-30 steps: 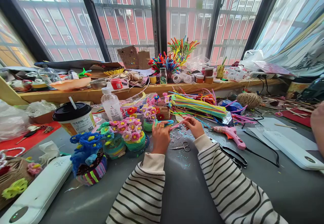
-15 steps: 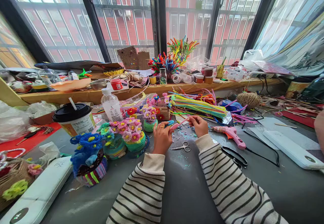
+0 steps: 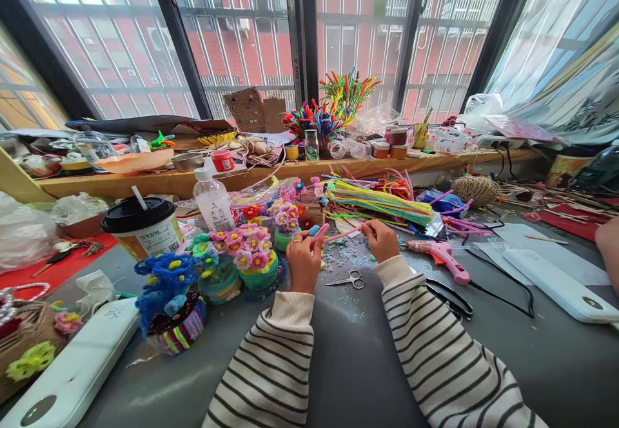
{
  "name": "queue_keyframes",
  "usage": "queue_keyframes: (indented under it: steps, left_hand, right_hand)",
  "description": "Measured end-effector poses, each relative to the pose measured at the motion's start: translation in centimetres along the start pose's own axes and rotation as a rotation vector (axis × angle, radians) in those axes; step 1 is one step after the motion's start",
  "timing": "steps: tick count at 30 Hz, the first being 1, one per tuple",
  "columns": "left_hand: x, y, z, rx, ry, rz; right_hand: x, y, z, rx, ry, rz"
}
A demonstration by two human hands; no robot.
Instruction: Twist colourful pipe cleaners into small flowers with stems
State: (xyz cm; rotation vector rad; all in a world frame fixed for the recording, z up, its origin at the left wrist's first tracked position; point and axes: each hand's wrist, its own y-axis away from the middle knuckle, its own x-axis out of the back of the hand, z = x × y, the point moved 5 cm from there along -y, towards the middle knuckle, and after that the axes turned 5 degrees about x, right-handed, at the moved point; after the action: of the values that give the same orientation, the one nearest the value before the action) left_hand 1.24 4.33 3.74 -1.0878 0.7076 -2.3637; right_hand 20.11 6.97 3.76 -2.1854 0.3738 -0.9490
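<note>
White device (image 3: 80,363): long, at the left front of the gray surface (image 3: 348,363), near a twine-wrapped basket (image 3: 22,331) that carries a yellow flower (image 3: 31,360).
Cup (image 3: 147,231): upright, with a black lid and a white straw, behind the blue flowers.
Blue flowers (image 3: 167,276): in a striped pot (image 3: 178,332), well left of both hands.
Bottle (image 3: 213,202): clear, with a white cap, standing behind the pots.
Pink flowers (image 3: 249,247): set in a green pot (image 3: 258,278), just beside the left hand.
Left hand (image 3: 304,263): fingers together, clamped on the pink pipe cleaner near its bent left part; a blue piece (image 3: 313,230) shows at the fingertips.
Pink pipe cleaner (image 3: 341,235): held above the surface, stretched between the two hands, looped at the left fingertips and running out to the right ones.
Scissors (image 3: 351,280): lying on the surface, on the person's side of the pipe cleaner, touched by neither hand.
Right hand (image 3: 380,241): fingertips pinched together on the pipe cleaner's right end.
Pipe cleaner bundle (image 3: 382,201): mostly yellow and green, lying behind the right hand.
Glue gun (image 3: 445,260): pink, just right of the right hand, its black cord trailing rightward.
Twine ball (image 3: 475,189): farther back, right of the bundle.
</note>
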Motion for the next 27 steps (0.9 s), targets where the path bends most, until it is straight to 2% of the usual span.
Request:
queue_keyframes:
  steps: [5,9,18,20,21,25,27]
  left_hand:
    - [0.3,-0.6,-0.8,0.051,0.089,-0.015]
    - [0.3,-0.9,-1.3,0.111,0.125,-0.049]
    - [0.2,-1.2,-1.2,0.138,0.245,-0.146]
    - [0.1,-1.2,-1.1,0.131,0.279,-0.164]
    - [0.1,-1.1,-1.0,0.124,0.295,-0.172]
    - [-0.2,-1.0,-1.0,0.137,0.342,-0.171]
    - [0.0,-0.9,-1.3,0.186,0.35,-0.131]
  right_hand:
    - [0.0,-0.4,-0.3,0.064,-0.095,-0.259]
    - [0.1,-0.3,-0.6,0.021,-0.295,-0.481]
    - [0.1,0.3,0.1,-0.134,-0.726,-0.654]
    - [-0.3,0.3,0.2,-0.184,-0.834,-0.619]
    - [-0.6,0.2,0.3,-0.213,-0.889,-0.563]
    - [-2.0,0.1,0.7,-0.349,-1.058,-0.178]
    - [-3.0,0.4,0.3,-0.388,-1.132,-0.154]
